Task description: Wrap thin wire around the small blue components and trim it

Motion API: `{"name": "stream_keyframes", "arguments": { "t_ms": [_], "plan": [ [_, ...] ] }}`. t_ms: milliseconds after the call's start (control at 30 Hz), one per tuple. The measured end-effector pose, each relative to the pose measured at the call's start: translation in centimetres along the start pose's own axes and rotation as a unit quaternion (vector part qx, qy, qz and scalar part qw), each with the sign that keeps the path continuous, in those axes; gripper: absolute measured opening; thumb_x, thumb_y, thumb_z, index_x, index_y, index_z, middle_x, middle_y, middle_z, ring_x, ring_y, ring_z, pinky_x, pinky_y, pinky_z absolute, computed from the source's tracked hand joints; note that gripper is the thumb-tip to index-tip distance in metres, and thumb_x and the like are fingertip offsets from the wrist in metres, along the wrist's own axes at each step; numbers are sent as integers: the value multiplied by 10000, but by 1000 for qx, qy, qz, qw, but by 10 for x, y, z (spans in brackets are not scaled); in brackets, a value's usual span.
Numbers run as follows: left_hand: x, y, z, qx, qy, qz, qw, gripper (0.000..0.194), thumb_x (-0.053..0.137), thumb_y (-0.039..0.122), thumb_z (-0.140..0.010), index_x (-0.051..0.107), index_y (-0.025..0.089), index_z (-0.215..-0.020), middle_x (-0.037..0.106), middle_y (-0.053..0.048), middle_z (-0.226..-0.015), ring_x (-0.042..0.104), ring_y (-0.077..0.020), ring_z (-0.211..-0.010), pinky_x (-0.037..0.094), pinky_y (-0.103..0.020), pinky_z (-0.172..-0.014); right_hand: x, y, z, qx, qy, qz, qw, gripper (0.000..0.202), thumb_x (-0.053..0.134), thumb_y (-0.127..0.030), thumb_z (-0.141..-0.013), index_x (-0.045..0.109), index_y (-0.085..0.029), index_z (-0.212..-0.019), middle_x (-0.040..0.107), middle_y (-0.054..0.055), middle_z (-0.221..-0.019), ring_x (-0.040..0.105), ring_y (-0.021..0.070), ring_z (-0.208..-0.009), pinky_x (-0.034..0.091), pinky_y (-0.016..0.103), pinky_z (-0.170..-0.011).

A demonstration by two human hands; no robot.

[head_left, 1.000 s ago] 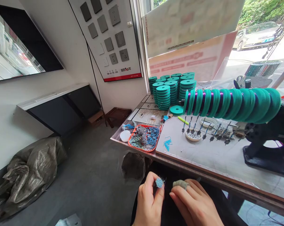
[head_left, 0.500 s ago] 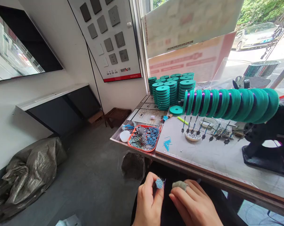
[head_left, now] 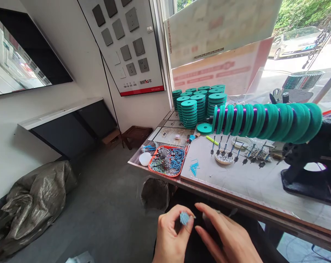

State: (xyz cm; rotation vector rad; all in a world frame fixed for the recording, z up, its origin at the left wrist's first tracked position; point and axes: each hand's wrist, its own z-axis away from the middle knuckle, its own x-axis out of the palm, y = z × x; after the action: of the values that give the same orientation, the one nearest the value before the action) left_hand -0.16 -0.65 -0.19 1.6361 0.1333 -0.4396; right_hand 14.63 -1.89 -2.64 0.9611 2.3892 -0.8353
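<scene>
Between the thumb and forefinger of my left hand (head_left: pixel 172 233) is a bundle of thin light-blue sticks (head_left: pixel 184 218), its end facing up. Just to the right, my right hand (head_left: pixel 224 232) has its thumb and forefinger apart, beside the bundle and not touching it. Its other fingers are partly hidden, with a blurred, greyish thing near them that I cannot make out. Both hands are in front of the table edge, over my dark-clothed lap.
On the table (head_left: pixel 236 182) are an orange tray (head_left: pixel 150 168) of beaded pieces, loose blue sticks (head_left: pixel 194 168), a bowl of beads (head_left: pixel 224 157) and stacked green spools (head_left: pixel 189 113). A row of green spools (head_left: pixel 264 122) hangs over the right side, before a black machine (head_left: pixel 297 182).
My right thumb and forefinger have spread apart, and the greenish-grey thing at their tips no longer shows clearly. The blue bundle in my left hand has shifted slightly down and left.
</scene>
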Motion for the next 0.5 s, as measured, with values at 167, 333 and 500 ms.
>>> {"name": "stream_keyframes", "arguments": {
  "t_ms": [167,333,500],
  "plan": [
    [0,4,-1,-68,-9,259,963,288,550,422,-810,581,161,-692,502,-14,-721,415,-107,-571,362,-222,-555,11,-5,3,-54,-37,8,998,411,229,-193,-977,442,-211,-626,494,-79,-394,456,74,-290,300,233,-421],
    [8,16,-4,-157,-6,515,843,293,692,355,-713,544,154,-558,517,-2,-624,466,-106,-580,411,-242,-645,10,-8,-3,-96,-44,-1,994,367,281,-57,-874,371,-197,-546,451,-82,-362,361,47,-278,250,217,-414],
    [-10,32,-13,-139,75,579,800,243,730,278,-685,556,150,-571,472,50,-595,258,-17,-419,323,-155,-456,1,2,-1,-115,-12,-5,993,332,359,-45,-829,346,-197,-533,395,-85,-359,311,55,-299,251,222,-446]
  ]
}}
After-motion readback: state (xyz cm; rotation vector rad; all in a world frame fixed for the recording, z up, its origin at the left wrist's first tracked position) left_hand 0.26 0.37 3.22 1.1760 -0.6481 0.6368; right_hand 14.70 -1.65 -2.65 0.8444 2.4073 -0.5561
